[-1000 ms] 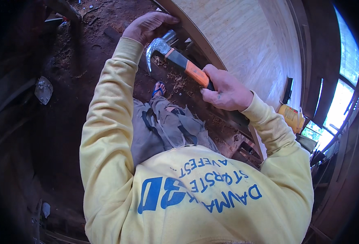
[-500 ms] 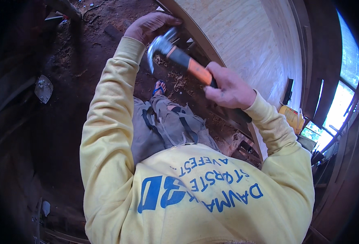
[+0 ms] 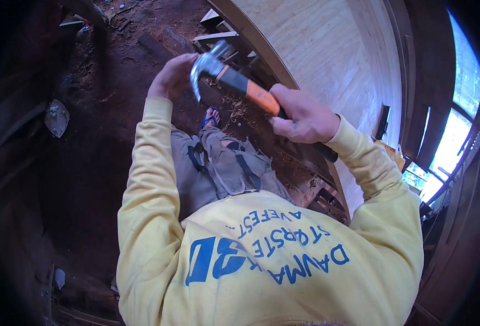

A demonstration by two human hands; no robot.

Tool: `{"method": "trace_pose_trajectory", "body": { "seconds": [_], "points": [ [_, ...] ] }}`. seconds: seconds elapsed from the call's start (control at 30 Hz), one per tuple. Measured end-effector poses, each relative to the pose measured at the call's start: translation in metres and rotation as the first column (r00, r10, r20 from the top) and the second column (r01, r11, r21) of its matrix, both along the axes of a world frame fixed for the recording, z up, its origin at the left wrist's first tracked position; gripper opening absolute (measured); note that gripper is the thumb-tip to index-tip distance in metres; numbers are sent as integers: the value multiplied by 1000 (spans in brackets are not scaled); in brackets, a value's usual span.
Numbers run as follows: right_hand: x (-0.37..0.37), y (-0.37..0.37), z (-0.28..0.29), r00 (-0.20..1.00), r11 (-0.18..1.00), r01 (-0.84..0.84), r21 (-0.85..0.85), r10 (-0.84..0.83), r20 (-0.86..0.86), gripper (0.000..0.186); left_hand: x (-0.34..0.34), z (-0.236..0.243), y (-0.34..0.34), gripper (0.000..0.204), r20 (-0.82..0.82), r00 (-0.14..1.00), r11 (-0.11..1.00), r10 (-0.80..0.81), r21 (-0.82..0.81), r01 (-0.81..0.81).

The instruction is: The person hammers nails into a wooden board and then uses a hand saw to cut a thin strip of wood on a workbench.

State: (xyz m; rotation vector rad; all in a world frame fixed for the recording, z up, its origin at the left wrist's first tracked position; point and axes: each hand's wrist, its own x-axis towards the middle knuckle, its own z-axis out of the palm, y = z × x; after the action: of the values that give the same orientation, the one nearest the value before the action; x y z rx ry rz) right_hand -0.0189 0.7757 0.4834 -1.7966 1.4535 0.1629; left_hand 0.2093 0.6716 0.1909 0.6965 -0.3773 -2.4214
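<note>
My right hand [image 3: 308, 114] is wrapped round the handle of a claw hammer [image 3: 233, 80] with an orange and black grip. The hammer's shiny metal head points up and to the left. My left hand [image 3: 174, 76] is just left of that head, its fingers bent inward; the fingertips are partly behind the metal, so whatever they may hold is hidden. Beyond the hammer lies a large pale plywood sheet [image 3: 310, 43] with a darker wooden edge [image 3: 253, 35]. The left hand is apart from that edge.
Reddish dirt floor with wood shavings [image 3: 237, 108] spreads below. Wooden framing pieces [image 3: 218, 37] stick out beside the plywood edge. A yellow container [image 3: 398, 157] stands at the right, near bright gaps in the wall. A pale flat piece [image 3: 57, 118] lies at the left.
My left hand has drawn back from the plywood's edge, down and to the left, and its fingers are more curled. The hammer has shifted slightly left in my right hand.
</note>
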Motion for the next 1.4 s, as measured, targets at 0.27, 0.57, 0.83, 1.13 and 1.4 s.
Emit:
{"method": "trace_pose_trajectory", "body": {
  "seconds": [0.27,0.57,0.83,1.13,1.4],
  "points": [
    [-1,-2,2,975,971,215,104,-220,38,31,20,-34,79,27,249,967,968,-46,249,-18],
    [12,13,11,997,976,-76,203,75,13,36,20,-45,107,22,107,984,958,144,233,-165],
    [14,9,3,995,997,-38,72,31,89,25,31,-68,124,23,344,938,954,47,263,-144],
    [-3,-1,0,995,994,103,30,-102,-10,34,42,-66,131,24,423,905,959,40,239,-154],
    [-4,9,2,974,960,163,230,-193,116,39,38,-53,129,24,393,915,940,93,267,-211]
  ]
}}
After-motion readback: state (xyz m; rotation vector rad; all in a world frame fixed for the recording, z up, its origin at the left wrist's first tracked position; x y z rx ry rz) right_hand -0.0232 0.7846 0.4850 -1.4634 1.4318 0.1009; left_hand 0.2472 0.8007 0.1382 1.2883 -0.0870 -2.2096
